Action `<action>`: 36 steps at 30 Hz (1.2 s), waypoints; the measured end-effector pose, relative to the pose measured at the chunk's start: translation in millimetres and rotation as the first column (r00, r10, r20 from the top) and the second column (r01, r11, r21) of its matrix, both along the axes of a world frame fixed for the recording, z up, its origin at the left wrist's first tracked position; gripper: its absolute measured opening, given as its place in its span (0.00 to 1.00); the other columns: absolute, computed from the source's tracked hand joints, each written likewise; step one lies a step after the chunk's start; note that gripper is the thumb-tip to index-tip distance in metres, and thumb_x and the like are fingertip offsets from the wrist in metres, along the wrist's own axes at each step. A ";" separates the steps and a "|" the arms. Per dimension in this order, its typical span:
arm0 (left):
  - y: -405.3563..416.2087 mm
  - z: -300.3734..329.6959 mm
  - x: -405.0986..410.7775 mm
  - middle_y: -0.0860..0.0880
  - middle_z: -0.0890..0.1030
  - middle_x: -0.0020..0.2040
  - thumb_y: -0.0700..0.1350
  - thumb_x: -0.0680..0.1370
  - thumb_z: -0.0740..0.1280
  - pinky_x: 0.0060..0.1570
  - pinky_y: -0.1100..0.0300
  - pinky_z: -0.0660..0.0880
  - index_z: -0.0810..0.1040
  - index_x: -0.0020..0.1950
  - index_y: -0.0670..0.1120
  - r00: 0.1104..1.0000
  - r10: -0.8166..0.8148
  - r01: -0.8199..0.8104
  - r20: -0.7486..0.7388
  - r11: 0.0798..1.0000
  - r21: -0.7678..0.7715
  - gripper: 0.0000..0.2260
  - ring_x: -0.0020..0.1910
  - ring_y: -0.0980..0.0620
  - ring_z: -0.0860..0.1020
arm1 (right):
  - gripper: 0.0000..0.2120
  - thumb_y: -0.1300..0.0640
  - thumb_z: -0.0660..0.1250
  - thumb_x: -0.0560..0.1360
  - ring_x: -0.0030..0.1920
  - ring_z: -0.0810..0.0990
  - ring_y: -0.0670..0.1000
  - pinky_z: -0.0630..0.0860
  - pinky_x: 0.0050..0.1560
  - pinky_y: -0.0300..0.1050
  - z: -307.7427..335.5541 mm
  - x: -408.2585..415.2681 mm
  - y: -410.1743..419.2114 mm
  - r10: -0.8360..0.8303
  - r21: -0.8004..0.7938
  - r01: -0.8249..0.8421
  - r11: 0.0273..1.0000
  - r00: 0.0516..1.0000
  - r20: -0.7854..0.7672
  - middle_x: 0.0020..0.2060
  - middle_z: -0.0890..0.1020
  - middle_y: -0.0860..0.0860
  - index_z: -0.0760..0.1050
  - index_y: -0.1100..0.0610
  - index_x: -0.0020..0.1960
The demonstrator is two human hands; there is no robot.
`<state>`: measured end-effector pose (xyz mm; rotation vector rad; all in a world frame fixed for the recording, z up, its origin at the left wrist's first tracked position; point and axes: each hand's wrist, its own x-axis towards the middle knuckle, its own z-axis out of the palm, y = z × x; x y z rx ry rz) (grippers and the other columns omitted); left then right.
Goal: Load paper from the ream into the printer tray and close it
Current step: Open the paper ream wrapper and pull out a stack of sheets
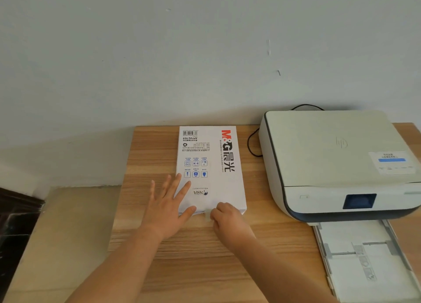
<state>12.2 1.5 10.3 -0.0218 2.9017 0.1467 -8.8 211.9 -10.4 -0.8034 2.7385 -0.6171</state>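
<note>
A wrapped white ream of paper (pixel 211 163) with red and black print lies flat on the wooden table. My left hand (pixel 168 208) rests with fingers spread on the ream's near left corner. My right hand (pixel 227 220) pinches a small flap or tape piece (pixel 207 216) at the ream's near end. To the right stands a white printer (pixel 330 163) with its lid down. Its paper tray (pixel 364 259) is pulled out toward me, and no paper stack shows in it.
The wooden table (pixel 193 257) runs up to a pale wall. A black cable (pixel 251 144) loops between ream and printer. A lower beige surface (pixel 68 234) and something dark (pixel 16 223) lie to the left of the table.
</note>
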 end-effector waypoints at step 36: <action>5.6 -11.8 28.5 0.51 0.46 0.79 0.66 0.77 0.47 0.70 0.38 0.37 0.48 0.77 0.56 0.991 -0.127 0.125 -0.048 0.991 -0.057 0.31 0.77 0.48 0.42 | 0.32 0.55 0.65 0.78 0.78 0.44 0.54 0.49 0.76 0.52 -7.1 -6.8 60.2 -0.134 0.187 0.134 0.973 0.991 -0.013 0.79 0.51 0.52 0.54 0.50 0.77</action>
